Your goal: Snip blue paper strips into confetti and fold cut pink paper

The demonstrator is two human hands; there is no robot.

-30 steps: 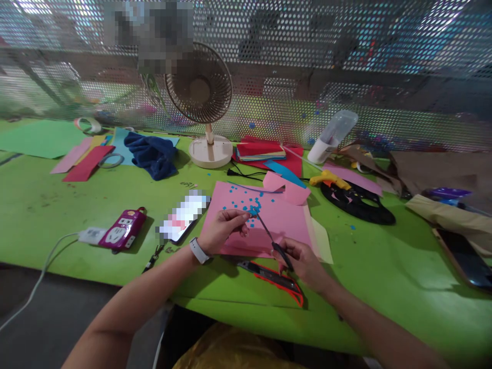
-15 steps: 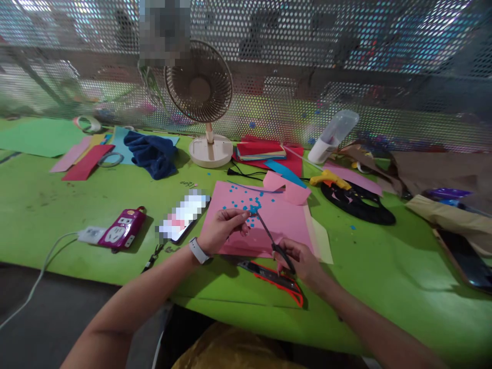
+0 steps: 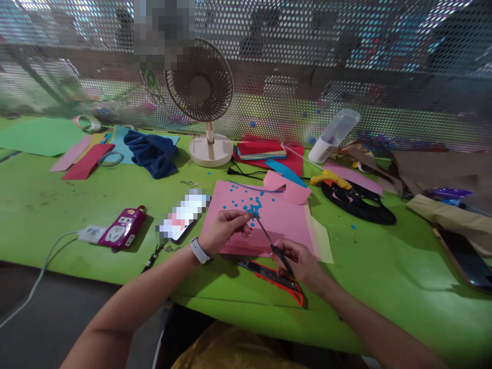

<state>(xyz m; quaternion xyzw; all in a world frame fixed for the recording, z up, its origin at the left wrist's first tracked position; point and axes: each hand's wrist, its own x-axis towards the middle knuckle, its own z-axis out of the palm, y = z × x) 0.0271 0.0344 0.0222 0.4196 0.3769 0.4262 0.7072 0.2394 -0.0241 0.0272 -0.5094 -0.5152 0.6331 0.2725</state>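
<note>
Centre frame: pink paper sheet (image 3: 284, 218), matt, smooth, strewn with blue paper bits (image 3: 251, 205). Scissors (image 3: 273, 245): thin metal blades, dark plastic handles. Tabletop (image 3: 384, 266): matt green, scuffed at left. Upper left: blue cloth (image 3: 151, 151), soft, rumpled. Fan (image 3: 200, 87): beige plastic grille. Behind: perforated metal screen (image 3: 346, 61).

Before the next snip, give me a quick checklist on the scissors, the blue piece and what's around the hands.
1. Right hand grips the scissors at the handles: ok.
2. Left hand pinches the small blue piece at the blade tips: ok.
3. Left fingers kept back from the blades: cannot tell, they sit very near the tips.
4. Pink sheet lies under the cut to catch the blue bits: ok.
5. Utility knife lies by the right wrist; blade out or in: cannot tell.
6. Phone lies apart from the cutting spot: ok.
</note>
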